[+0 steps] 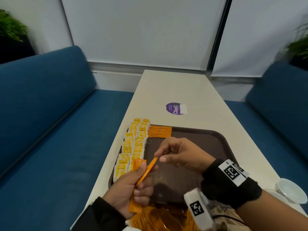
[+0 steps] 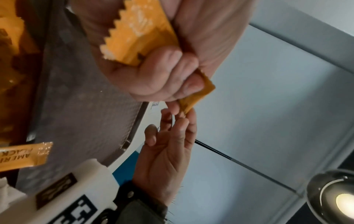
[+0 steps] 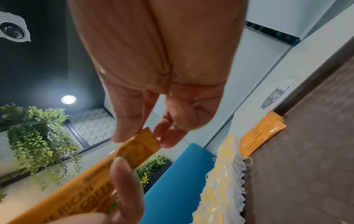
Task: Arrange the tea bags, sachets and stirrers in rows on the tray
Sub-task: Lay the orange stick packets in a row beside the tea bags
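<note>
Status | left hand [image 1: 131, 187] grips orange coffee sachets [image 1: 147, 170] at lower centre of frame, above brown tray [image 1: 208, 139] | right hand [image 1: 180, 154] fingertips narrow around one sachet's upper tip, pinch unclear

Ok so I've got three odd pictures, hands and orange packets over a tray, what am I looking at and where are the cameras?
No machine here: a person's two bare hands, filmed by three cameras. The wide picture comes from a camera on the head, looking down. The other two come from cameras strapped to each wrist, looking along the palm. On the table lies a brown tray, with yellow tea bags at its left side and a stack of orange coffee packets at its far corner. The left hand grips an orange sachet; the right hand has its fingers touching the upper tip, thumb just off it.
</note>
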Demonstrator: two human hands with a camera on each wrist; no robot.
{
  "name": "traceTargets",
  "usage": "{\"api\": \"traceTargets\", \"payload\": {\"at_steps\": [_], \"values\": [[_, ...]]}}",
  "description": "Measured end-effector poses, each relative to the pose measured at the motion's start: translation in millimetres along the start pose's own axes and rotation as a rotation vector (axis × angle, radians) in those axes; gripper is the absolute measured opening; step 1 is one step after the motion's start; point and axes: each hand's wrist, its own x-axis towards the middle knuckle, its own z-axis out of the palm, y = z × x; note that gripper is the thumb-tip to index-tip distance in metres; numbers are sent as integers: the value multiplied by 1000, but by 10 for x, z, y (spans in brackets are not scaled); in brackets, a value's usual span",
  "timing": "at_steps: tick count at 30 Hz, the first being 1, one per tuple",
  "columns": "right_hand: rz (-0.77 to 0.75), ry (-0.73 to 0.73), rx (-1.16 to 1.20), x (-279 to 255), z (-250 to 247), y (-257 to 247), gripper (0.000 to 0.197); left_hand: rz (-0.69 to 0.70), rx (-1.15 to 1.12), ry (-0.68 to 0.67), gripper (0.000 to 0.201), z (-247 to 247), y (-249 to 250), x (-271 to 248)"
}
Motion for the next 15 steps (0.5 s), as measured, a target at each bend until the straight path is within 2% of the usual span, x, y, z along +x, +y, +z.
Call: {"api": "traceTargets", "payload": {"at_steps": [3, 6, 8, 11, 15], "values": [[-5, -14, -27, 13, -39, -14, 20, -66, -60, -91, 68, -13, 25, -45], [52, -49, -21, 42, -57, 15, 13, -112, -122, -132, 70, -19, 21, -55], [84, -33, 0, 55, -77, 43, 5, -123, -154, -52, 60, -27, 30, -14], [134, 61, 17, 77, -119, 92, 3, -46, -88, 133, 53, -63, 65, 55], [210, 271, 56, 191, -250, 163, 7, 28, -43, 212, 48, -150, 76, 92]]}}
